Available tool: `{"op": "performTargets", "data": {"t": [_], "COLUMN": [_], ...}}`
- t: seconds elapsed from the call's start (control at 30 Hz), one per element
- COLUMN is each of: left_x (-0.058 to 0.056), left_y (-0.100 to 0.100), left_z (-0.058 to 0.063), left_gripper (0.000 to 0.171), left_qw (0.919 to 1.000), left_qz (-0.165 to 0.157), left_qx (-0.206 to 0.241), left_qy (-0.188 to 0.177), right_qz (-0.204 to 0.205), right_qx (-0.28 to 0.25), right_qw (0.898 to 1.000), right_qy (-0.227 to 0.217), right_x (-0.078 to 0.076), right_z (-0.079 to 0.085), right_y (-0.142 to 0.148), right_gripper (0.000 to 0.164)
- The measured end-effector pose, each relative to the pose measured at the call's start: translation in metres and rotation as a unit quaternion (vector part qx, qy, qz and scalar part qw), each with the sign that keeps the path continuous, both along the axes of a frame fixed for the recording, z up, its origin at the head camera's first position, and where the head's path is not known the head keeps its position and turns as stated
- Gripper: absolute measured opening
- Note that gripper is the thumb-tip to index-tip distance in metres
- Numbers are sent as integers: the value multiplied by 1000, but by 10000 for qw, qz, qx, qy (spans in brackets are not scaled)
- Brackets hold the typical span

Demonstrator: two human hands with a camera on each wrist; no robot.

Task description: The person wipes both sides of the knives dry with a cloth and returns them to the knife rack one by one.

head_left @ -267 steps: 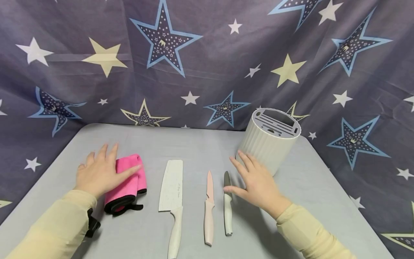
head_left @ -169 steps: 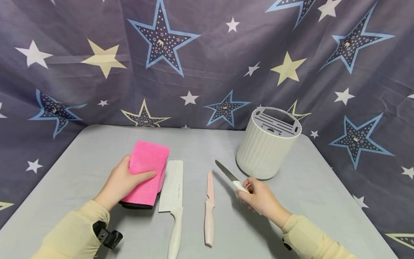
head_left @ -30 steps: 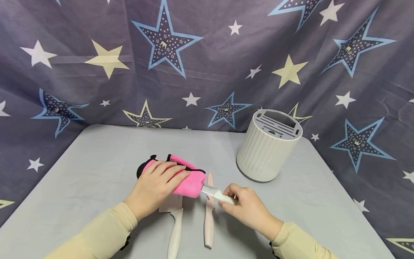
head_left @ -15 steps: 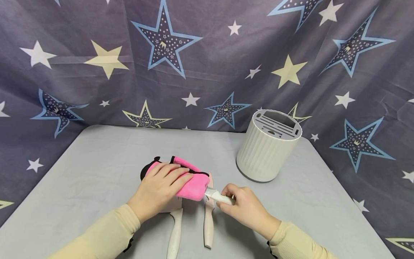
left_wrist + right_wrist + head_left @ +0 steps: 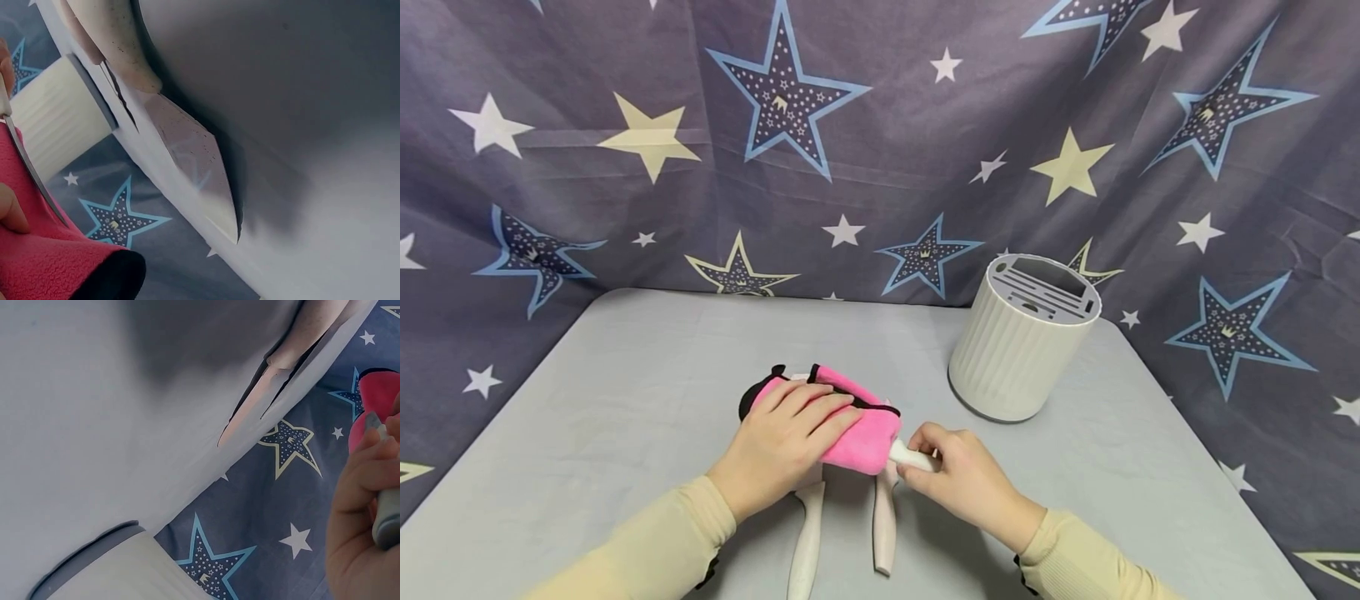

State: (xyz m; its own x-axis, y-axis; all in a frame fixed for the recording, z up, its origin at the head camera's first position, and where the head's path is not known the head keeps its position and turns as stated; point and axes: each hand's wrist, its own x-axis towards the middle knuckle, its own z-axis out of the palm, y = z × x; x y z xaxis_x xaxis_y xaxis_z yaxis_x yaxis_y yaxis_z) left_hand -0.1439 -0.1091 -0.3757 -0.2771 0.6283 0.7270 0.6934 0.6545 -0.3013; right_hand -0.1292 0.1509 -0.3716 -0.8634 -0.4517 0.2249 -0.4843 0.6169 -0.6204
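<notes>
My left hand [image 5: 782, 442] holds a folded pink cloth [image 5: 865, 442] with black edging around the blade of a small knife. My right hand [image 5: 966, 475] grips that knife's white handle [image 5: 912, 457]. In the head view the cloth hides the blade; in the left wrist view a strip of blade [image 5: 30, 165] lies against the cloth. Both hands are above the table, over a cleaver [image 5: 806, 542] and a pink knife [image 5: 884, 529] that lie side by side. The cloth and left hand cover most of the cleaver's blade in the head view.
A ribbed white knife block [image 5: 1018, 358] with a slotted grey top stands at the right rear of the grey table [image 5: 700, 333]. Behind the table hangs a dark curtain [image 5: 880, 150] printed with stars.
Earlier, cloth and knife lay on the table; both were picked up, and the cloth brought onto the blade. Over the last second, my left hand slid the cloth right, up to the handle.
</notes>
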Motion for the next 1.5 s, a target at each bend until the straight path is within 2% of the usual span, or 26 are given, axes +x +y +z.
{"op": "performTargets", "data": {"t": [0.47,0.9,1.5], "left_x": [-3,-3,-4], "left_y": [-4,-20,-38], "left_z": [-2,-6,-13], "left_gripper": [60,34,34], "left_qw": [9997,9992,9974], "left_qz": [-67,392,695], "left_qx": [186,-19,-104], "left_qy": [129,2,-186], "right_qz": [-52,-245,-253], "right_qx": [-37,14,91], "right_qw": [10000,9993,9995], "right_qy": [-1,-294,-189], "right_x": [0,3,4], "right_z": [1,-2,-6], "right_y": [2,12,27], "right_gripper": [11,11,12]}}
